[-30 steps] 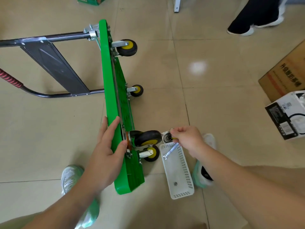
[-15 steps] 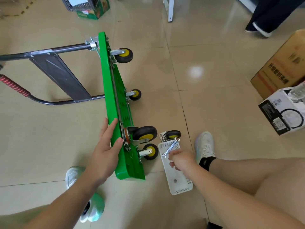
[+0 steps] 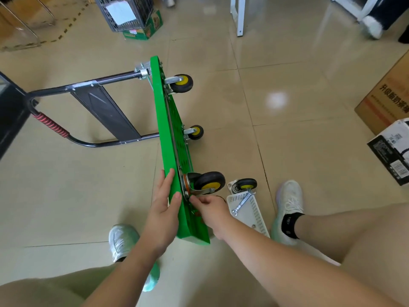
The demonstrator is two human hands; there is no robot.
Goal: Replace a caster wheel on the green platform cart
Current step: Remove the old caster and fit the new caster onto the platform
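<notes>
The green platform cart (image 3: 169, 134) stands on its side edge on the tiled floor, wheels pointing right. My left hand (image 3: 164, 207) holds its upper edge near the close end, fingers flat on the deck face and thumb over the rim. A large black-and-yellow caster (image 3: 209, 181) sits on the underside there. My right hand (image 3: 208, 208) pinches something small at the lower corner of that caster's mounting plate (image 3: 185, 188); what it holds is too small to tell. A loose smaller caster (image 3: 243, 185) lies on the floor beside a white basket (image 3: 254, 214) holding a wrench (image 3: 242, 202).
The cart's folded black handle (image 3: 88, 120) stretches left across the floor. Two more casters (image 3: 181, 83) (image 3: 195, 132) stick out farther along. A cardboard box (image 3: 385, 103) and a black-and-white box (image 3: 391, 151) stand right. A wire crate (image 3: 126, 12) and another person's foot (image 3: 374, 26) are at the back.
My right hand left the white basket and moved left to the caster's mounting plate. The left hand stays on the cart edge. The view has tilted up.
</notes>
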